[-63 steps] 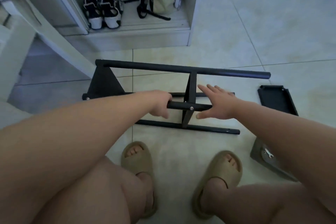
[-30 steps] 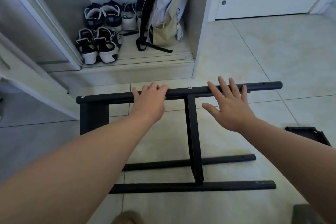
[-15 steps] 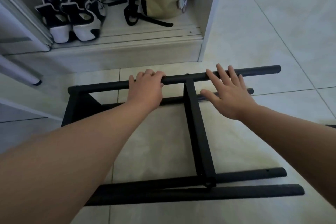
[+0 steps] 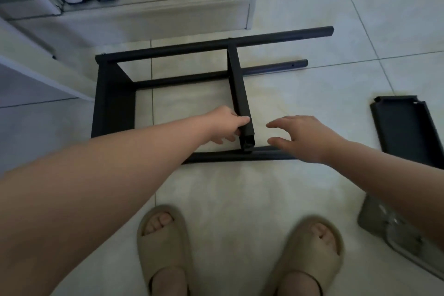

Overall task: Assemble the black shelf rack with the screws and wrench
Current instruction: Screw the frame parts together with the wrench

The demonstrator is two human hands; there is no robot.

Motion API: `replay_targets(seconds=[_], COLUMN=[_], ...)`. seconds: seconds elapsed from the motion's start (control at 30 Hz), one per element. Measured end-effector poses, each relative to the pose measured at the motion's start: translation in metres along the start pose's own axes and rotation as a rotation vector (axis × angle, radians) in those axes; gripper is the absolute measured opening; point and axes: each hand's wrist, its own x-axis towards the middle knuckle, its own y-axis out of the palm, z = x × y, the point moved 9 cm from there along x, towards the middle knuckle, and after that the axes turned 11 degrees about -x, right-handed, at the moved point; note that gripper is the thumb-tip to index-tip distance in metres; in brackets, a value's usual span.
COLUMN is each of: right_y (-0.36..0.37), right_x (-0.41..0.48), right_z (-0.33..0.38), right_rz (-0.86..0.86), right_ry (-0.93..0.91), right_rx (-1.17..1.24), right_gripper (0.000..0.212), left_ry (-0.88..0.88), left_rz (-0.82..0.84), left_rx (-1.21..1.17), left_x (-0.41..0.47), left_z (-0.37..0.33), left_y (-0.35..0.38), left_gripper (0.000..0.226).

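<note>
Strut (image 4: 236, 84) in curled left hand (image 4: 223, 125)

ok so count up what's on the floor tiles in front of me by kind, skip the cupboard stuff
partly built rack frame: 1
loose black panel: 1
grey tray, contents blurred: 1
beige slippers: 2
total: 5

No text or label can be read anywhere.
</note>
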Motion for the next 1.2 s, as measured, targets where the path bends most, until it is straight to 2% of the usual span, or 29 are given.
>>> replay_targets(seconds=[0.13,0.33,0.53,0.67,0.73,0.83,0.97,1.1,1.2], right_y=[0.032,0.059,0.072,0.075,0.073,0.067,0.048,0.025,0.008], right_x=[-0.007,0.003,0.007,0.010,0.011,0.006,-0.010,-0.023,-0.022], right_z=[0.003,0.013,0.004,0.004,0.004,0.004,0.001,0.000,-0.003], right_rz=[0.044,0.045,0.093,0.082,0.077,0.039,-0.038,-0.115,-0.173], right_ry=[-0.013,-0.064,-0.071,-0.050,-0.047,-0.049,-0.031,-0.007,0.014], right_rx=[-0.165,-0.243,-0.332,-0.364,-0.370,-0.380,-0.352,-0.332,-0.313], right_gripper=[0.049,0.034,0.042,0.036,0.034,0.032,0.031,0.030,0.029], left_ry=[-0.007,-0.001,-0.009,-0.013,-0.015,-0.020,-0.025,-0.010,0.015], left_rz=[0.020,0.015,0.039,0.046,0.044,0.039,0.045,0.045,0.020], left_rx=[-0.011,-0.013,-0.036,-0.026,-0.019,0.008,0.062,0.131,0.158], left_x=[-0.006,0.000,0.002,0.001,0.000,0.001,-0.001,-0.003,-0.001], left_z=[0.003,0.002,0.005,0.007,0.008,0.010,0.010,0.006,0.003], left_y=[0.019,0.019,0.015,0.015,0.015,0.013,0.009,0.006,0.003], left_gripper=[0.033,0.012,0.022,0.016,0.020,0.031,0.034,0.014,0.014])
